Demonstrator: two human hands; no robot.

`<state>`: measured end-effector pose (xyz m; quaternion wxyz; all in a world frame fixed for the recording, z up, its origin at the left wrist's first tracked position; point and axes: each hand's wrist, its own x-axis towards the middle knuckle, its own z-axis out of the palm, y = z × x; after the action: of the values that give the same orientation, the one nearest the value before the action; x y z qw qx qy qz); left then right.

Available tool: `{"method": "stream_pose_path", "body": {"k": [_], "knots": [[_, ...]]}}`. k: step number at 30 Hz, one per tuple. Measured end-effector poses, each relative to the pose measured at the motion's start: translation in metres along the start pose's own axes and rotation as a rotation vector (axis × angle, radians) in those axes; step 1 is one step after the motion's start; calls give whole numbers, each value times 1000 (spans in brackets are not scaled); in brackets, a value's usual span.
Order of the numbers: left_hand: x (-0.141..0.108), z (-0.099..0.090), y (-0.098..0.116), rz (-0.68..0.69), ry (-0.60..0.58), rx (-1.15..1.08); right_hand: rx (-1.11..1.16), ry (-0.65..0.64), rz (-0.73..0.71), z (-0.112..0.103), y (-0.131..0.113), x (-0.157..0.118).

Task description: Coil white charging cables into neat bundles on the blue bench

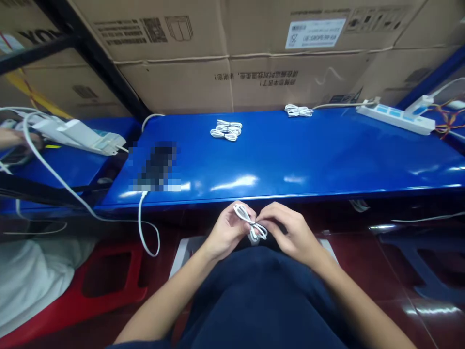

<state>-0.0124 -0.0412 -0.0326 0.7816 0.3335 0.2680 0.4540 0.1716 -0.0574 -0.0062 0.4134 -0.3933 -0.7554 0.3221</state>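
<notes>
Stacked cardboard cartons (225,53) form the rear wall of the scene, above a blue metal counter (290,160) running across the view. Dark red floor tile (399,276) lies below, with a red plastic stool (109,276) at left. At far left, a co-worker's hand (14,138) is near a white plastic unit (76,135). A white power strip (395,118) rests at the counter's rear right. Two bundles of white cable (225,130) (298,110) lie well apart on the counter. Left of them, a pixelated object (158,166) cannot be identified; a loose white lead (144,228) drops from it over the front edge. Below that edge, the left hand (228,230) and right hand (286,232) hold a looped white cable (250,223). Both grips are narrow, pinching the loops, with the hands almost touching.
</notes>
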Motion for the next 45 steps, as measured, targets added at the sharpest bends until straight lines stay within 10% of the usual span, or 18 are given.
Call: {"method": "stream_pose_path", "body": {"k": [19,31,45], "knots": [[0,6,12,354,256,190,-220,264,-195,23,-8,0],[80,14,48,274,315,156,-461,373,-207,4,34,78],[95,2,46,196,358,119,-225,89,-52,-18,40,104]]}}
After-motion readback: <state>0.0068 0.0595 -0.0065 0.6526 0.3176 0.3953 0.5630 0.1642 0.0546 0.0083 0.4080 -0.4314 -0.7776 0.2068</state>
